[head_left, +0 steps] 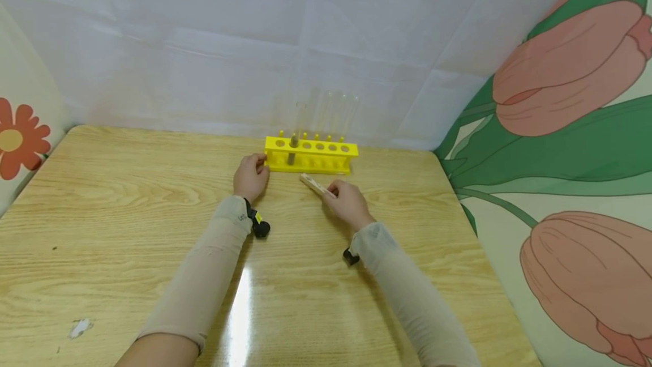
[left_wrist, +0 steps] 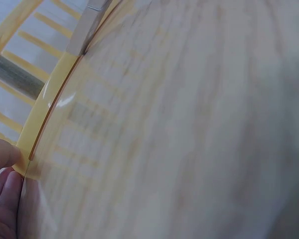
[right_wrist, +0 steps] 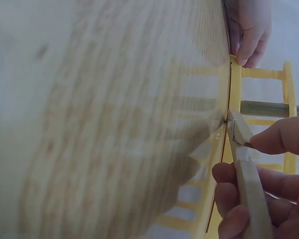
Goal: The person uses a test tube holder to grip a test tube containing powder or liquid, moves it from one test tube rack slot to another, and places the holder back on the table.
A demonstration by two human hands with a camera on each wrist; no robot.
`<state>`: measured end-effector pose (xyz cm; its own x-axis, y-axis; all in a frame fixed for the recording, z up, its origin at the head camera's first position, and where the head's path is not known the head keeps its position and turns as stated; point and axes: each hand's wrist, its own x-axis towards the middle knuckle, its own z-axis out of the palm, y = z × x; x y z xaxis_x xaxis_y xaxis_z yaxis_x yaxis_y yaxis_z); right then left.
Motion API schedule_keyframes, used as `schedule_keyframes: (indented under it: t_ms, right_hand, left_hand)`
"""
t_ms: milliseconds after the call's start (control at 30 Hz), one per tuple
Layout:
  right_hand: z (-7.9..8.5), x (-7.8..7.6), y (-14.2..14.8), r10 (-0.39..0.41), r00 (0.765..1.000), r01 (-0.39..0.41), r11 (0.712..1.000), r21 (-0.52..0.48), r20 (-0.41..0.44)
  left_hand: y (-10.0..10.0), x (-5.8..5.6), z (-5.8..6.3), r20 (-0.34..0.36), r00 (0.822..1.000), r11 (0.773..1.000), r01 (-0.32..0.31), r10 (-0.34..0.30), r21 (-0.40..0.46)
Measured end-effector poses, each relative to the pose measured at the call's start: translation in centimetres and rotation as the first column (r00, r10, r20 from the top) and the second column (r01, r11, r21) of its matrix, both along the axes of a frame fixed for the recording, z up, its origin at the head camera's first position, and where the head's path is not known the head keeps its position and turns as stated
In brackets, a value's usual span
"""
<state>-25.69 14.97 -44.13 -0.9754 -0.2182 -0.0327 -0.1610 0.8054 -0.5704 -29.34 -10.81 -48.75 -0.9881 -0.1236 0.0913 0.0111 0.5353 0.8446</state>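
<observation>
A yellow test tube rack [head_left: 326, 153] stands near the back of the table. My left hand [head_left: 251, 177] grips its left end, with the thumb [left_wrist: 7, 153] on the rack's base in the left wrist view. One test tube [head_left: 291, 158] with dark grey contents stands upright in the second hole from the left. My right hand [head_left: 348, 203] holds a wooden test tube holder [right_wrist: 251, 194] between thumb and fingers, in front of the rack. The holder's tip, with a metal wire on it, points toward the rack and lies close to its base.
Several clear glass tubes [head_left: 331, 109] stand on the pegs along the rack's rear. Behind the table [head_left: 153, 186] hangs a white cloth [head_left: 204, 44]. A flower-patterned cloth [head_left: 570, 174] borders the right side. A white worn patch [head_left: 80, 328] marks the tabletop at front left.
</observation>
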Motion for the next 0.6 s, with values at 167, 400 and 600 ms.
schedule_keyframes:
  t_ms: [167, 400, 600]
  right_hand:
    - [0.19, -0.2, -0.07, 0.004, 1.0, -0.004, 1.0, 0.011, 0.003]
    - [0.4, -0.3, -0.13, 0.012, 1.0, -0.012, 0.998, 0.063, 0.004]
    - [0.27, -0.32, -0.07, 0.012, 1.0, -0.014, 0.997, 0.077, 0.023]
  left_hand:
    - [-0.01, 0.06, 0.15, 0.0, 1.0, 1.0, 0.003, -0.003, 0.001]
    - [-0.02, 0.04, 0.19, -0.001, 1.0, 1.0, 0.005, -0.005, -0.001]
    - [0.04, -0.05, 0.1, 0.007, 1.0, 1.0, 0.005, -0.005, -0.004]
